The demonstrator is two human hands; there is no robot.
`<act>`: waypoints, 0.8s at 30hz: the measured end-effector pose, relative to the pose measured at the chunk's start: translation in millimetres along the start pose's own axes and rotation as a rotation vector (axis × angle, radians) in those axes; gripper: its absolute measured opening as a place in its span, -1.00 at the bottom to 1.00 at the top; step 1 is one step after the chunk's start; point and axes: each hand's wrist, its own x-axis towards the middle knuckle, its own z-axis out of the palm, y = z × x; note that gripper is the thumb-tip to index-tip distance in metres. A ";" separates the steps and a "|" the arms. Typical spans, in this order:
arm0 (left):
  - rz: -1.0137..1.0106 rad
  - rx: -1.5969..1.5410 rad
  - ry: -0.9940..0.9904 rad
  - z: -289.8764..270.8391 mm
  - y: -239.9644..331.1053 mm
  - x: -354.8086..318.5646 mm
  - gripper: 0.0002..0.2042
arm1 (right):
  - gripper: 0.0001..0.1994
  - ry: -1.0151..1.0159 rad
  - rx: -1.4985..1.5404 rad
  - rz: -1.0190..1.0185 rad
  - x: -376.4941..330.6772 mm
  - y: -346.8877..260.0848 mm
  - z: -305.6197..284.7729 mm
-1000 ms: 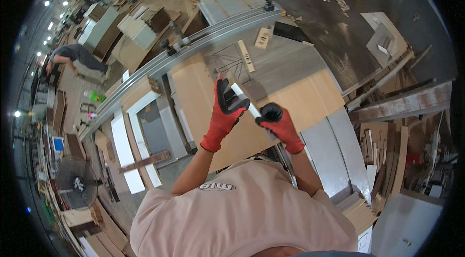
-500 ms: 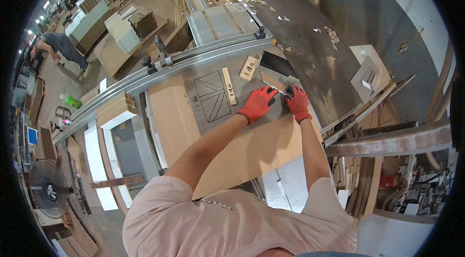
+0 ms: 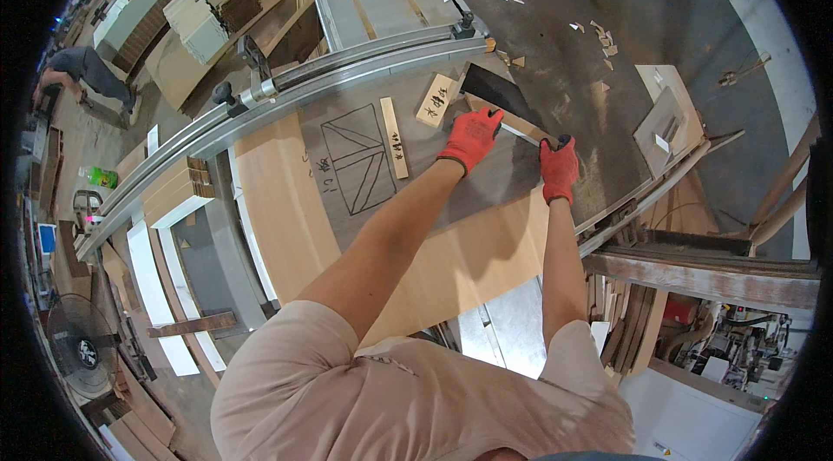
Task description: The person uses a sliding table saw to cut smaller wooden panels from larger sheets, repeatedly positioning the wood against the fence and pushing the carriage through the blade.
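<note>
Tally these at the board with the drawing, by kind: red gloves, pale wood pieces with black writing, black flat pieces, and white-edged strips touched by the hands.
Red gloves: 2
Pale wood pieces: 2
Black flat piece: 1
White-edged strip: 1
Total: 6

I've got moderate light, soft shadows on the pale board (image 3: 434, 286) — glare off the metal plate (image 3: 528, 338). Fisheye bends the rail (image 3: 347, 71), rim's black — far left's soft.
</note>
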 end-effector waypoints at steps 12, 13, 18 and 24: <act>0.027 0.064 -0.041 2.0 -20.8 10.2 -0.55 | -0.39 -0.083 -0.020 0.082 4.2 -41.5 -1.8; 0.046 0.086 -0.014 3.2 -21.8 8.0 -0.57 | -0.39 -0.027 -0.127 0.008 -1.9 -48.3 -6.6; 0.039 0.142 -0.031 -3.4 -7.5 9.1 -0.56 | -0.42 0.024 -0.272 -0.476 -30.2 -90.5 -1.5; -0.090 0.003 -0.044 2.1 -28.9 14.8 -0.53 | -0.71 -0.015 -0.300 -0.604 -27.7 -112.0 48.6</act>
